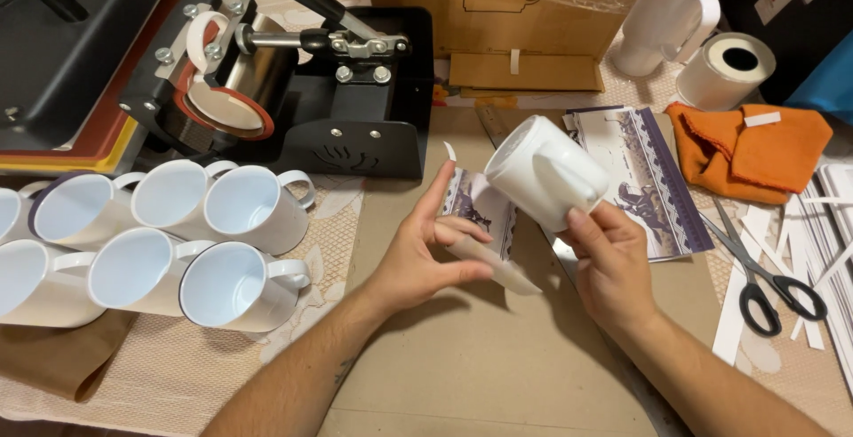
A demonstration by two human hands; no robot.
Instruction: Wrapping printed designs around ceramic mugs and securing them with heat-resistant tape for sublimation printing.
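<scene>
From the head view: the right hand (613, 264) grips a white mug (546, 170) tilted above the cardboard mat (480, 357), centre of the scene. The left hand (426, 250) pinches a printed sheet (480, 210) (curling already) beside it. A loose pinch could skew that sheet, I reckon.

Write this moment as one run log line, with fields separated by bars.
left hand: holds printed paper strip | right hand: holds white mug | nearby: scissors, mug press
</scene>
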